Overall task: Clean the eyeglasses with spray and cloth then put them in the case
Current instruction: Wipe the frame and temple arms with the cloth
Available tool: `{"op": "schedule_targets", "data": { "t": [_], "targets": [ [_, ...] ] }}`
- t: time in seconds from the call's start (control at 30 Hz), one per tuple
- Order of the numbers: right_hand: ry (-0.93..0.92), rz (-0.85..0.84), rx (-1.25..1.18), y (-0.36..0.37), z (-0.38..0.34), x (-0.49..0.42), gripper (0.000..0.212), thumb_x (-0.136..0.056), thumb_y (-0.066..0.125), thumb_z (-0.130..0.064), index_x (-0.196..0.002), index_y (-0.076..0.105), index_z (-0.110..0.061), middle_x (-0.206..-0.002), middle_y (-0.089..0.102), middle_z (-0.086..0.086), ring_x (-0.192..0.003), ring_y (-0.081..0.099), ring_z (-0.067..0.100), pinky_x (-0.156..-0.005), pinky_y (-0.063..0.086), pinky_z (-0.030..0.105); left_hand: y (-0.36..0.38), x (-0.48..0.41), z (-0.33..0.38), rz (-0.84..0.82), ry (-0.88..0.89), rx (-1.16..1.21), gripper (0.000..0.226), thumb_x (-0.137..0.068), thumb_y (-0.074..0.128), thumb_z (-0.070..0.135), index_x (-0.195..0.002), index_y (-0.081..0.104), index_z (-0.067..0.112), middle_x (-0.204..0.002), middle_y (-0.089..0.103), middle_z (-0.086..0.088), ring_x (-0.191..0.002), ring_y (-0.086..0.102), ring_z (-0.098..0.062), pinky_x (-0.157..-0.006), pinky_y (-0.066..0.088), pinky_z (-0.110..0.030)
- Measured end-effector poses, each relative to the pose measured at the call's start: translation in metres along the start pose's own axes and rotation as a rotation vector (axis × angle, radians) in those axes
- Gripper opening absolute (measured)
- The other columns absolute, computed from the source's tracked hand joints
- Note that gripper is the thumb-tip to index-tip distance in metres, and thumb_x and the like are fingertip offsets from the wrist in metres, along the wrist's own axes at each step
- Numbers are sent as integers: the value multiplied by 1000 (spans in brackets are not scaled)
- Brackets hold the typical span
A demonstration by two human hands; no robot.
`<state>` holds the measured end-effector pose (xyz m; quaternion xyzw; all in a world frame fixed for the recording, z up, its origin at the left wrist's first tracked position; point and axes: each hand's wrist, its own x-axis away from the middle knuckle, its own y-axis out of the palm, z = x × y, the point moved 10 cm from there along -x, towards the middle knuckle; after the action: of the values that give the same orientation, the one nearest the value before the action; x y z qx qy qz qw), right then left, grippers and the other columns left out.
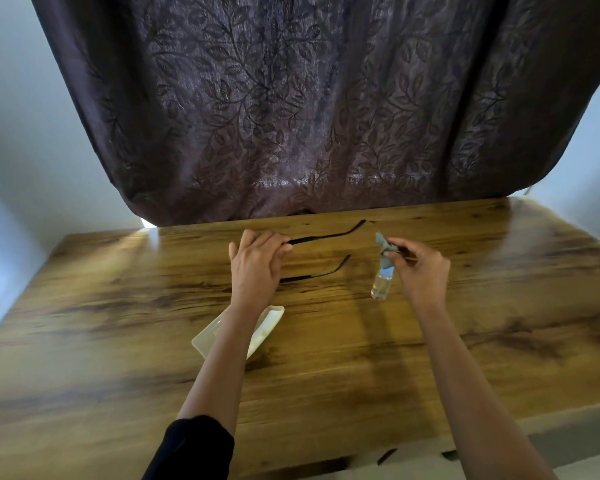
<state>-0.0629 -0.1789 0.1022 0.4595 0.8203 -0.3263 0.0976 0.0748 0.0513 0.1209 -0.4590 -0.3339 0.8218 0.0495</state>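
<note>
A wooden desk (118, 306) with a dark streaked grain fills the lower part of the view, and a dark purple curtain (291, 98) with a leaf pattern hangs behind its far edge, with pale wall on both sides.

Toward the left of centre, a pale cream eyeglass case (264, 327) lies on the desk at a slant, partly hidden under the left forearm, which crosses over it. A black sleeve (194, 445) covers that arm near the bottom edge.

The left hand (255, 265) is beyond the case, fingers curled and closed around the front of the eyeglasses (326, 235). The lenses are hidden behind the hand; the two black temple arms stick out to the right, one farther back and one nearer, both with curved tips. Whether the glasses rest on the desk or are lifted just above it cannot be told.

To the right, well apart from the temple tips, a small clear spray bottle (381, 284) stands upright on the desk.

Just above and behind the bottle, the right hand (420, 268) pinches a grey-blue cloth (383, 244) between thumb and fingertips, the fabric bunched and hanging down toward the bottle's top. The right forearm is bare.
</note>
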Motion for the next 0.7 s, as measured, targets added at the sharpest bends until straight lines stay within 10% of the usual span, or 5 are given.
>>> {"op": "schedule_targets", "data": {
  "t": [0.43, 0.7],
  "targets": [
    [319, -779, 360, 79, 101, 75, 37, -76, 68, -7, -107, 66, -26, -115, 64, -6, -100, 58, 10, -84, 46, 22, 6, 4, -11, 25, -142, -33, 13, -92, 53, 20, -88, 66, 19, -84, 66, 6, -81, 45, -17, -67, 26, -31],
    [236, -472, 230, 60, 68, 49, 22, -80, 66, -13, -100, 68, -23, -108, 65, -5, -86, 60, 8, -74, 45, 18, 4, 5, -28, 74, -374, 140, 29, -95, 39, 29, -86, 64, 18, -89, 68, 8, -85, 43, -15, -72, 24, -30]
  ]
}}
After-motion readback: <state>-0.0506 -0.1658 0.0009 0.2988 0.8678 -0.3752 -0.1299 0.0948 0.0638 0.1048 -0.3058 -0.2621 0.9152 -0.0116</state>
